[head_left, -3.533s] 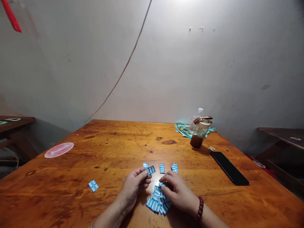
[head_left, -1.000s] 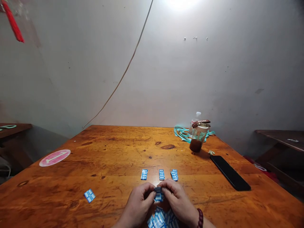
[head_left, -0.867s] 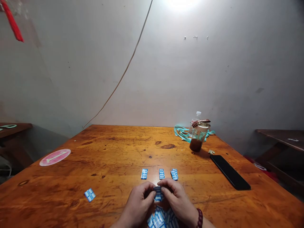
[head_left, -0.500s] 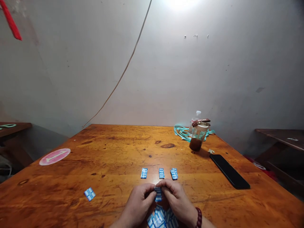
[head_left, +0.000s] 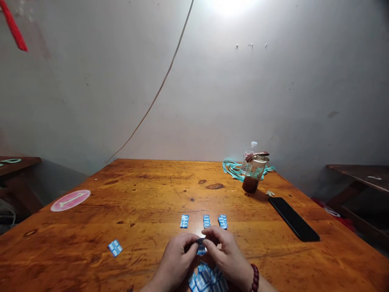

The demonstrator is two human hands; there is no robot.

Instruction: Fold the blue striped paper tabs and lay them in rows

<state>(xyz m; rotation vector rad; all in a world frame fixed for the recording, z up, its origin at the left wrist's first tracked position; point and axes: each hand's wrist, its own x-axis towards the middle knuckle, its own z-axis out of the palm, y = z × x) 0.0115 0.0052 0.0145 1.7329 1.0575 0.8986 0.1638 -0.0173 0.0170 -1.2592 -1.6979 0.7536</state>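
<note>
Left hand [head_left: 178, 259]: is pinching one end of a small blue-and-white packet [head_left: 201, 245] between thumb and fingertips, closed on it, just above the near edge of the wooden table [head_left: 146, 194].
Right hand [head_left: 226, 255]: is gripping the other end of the same packet with curled fingers, closed tight; a beaded bracelet [head_left: 254, 278] is sitting on its wrist.
Packet: is being held up between both hands, seen nearly edge-on, just behind the loose pile.
Pile of packets [head_left: 206, 280]: is lying on the table under and between the wrists, partly hidden by them.
Row of three stacks: left stack [head_left: 184, 221], middle stack [head_left: 206, 221] and right stack [head_left: 223, 222] are lying side by side just beyond the fingers, apart from each other.
Lone packet [head_left: 115, 247]: is lying well off to the left.
Black phone [head_left: 293, 219]: is lying flat at the right.
Jar [head_left: 253, 174]: is standing upright with dark contents, a clear bottle [head_left: 249, 152] and teal cord [head_left: 234, 168] just behind it.
Pink round sticker [head_left: 70, 200]: is lying near the left edge.
</note>
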